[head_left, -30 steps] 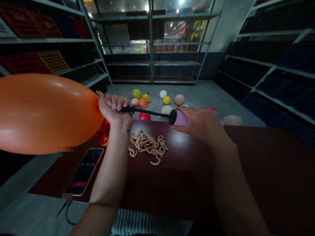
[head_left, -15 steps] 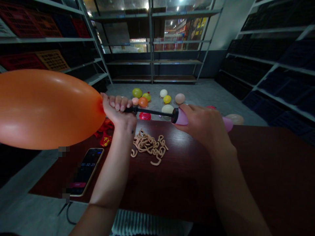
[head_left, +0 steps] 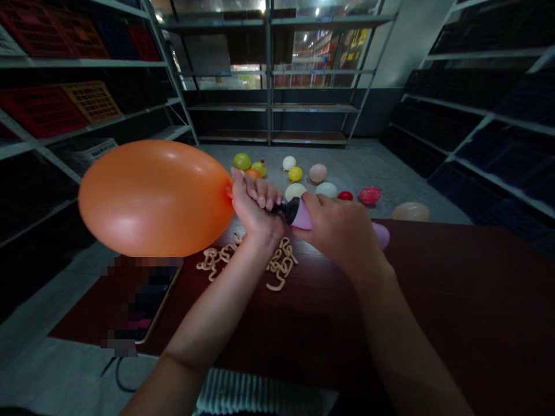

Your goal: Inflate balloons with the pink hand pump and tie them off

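Head view, balloon [head_left: 156,199], pump [head_left: 302,215] in right grip [head_left: 340,228]

Phone [head_left: 156,294] partly blurred; left fingers [head_left: 262,190] hide orange balloon's [head_left: 156,199] mouth

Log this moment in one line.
left hand: closed at neck of orange balloon; right hand: closed around pink pump; hands: close together

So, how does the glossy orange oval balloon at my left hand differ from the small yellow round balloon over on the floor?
The glossy orange oval balloon is elongated, while the small yellow round balloon is nearly spherical. The orange one fills far more of the view, though it is also nearer than the yellow one. The orange one is held by its neck end in the left grip; the yellow one rests on the grey floor. Both are inflated.
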`<state>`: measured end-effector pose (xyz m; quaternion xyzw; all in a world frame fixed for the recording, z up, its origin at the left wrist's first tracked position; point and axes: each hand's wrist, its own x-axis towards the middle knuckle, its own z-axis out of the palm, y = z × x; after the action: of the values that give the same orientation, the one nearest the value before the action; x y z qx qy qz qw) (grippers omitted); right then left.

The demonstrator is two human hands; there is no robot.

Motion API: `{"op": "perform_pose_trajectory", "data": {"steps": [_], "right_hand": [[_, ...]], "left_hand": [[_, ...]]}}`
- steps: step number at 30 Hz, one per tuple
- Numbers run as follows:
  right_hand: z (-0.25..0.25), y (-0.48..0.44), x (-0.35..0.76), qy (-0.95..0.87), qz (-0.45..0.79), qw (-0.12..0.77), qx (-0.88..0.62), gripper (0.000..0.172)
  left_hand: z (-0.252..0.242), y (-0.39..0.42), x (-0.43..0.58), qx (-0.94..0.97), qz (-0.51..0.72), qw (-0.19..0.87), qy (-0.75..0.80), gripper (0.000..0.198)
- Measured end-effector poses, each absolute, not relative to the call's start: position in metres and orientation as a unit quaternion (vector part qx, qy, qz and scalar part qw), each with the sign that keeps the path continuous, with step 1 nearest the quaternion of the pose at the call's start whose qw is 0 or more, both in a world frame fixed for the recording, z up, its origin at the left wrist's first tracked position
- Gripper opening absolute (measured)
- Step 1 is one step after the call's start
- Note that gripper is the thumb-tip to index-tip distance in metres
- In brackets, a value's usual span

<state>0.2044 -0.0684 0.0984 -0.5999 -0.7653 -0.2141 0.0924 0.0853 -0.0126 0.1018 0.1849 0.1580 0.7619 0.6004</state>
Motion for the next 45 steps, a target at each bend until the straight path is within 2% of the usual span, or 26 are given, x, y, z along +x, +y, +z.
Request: {"op": "perform_pose_trajectory", "data": {"steps": [11,26,33,45], "right_hand": [[0.093,-0.064,0.212,-0.780,-0.165,0.153,-0.583,0.047],[0.107,-0.064,0.238,-0.775,-0.124,0.110,-0.610,0.039],[0.106,-0.066,0.233,-0.769,-0.161,0.115,-0.608,0.043],[0.106,-0.071,0.220,-0.760,-0.196,0.096,-0.612,0.040]], "left_hand": [[0.114,-0.008,0.065,0.214,0.765,0.591,0.136,0.068],[0.110,0.022,0.009,0.210,0.804,0.551,0.078,0.065],[0.109,0.021,0.011,0.201,0.799,0.556,0.108,0.065],[0.117,0.000,0.046,0.164,0.796,0.573,0.110,0.064]]}}
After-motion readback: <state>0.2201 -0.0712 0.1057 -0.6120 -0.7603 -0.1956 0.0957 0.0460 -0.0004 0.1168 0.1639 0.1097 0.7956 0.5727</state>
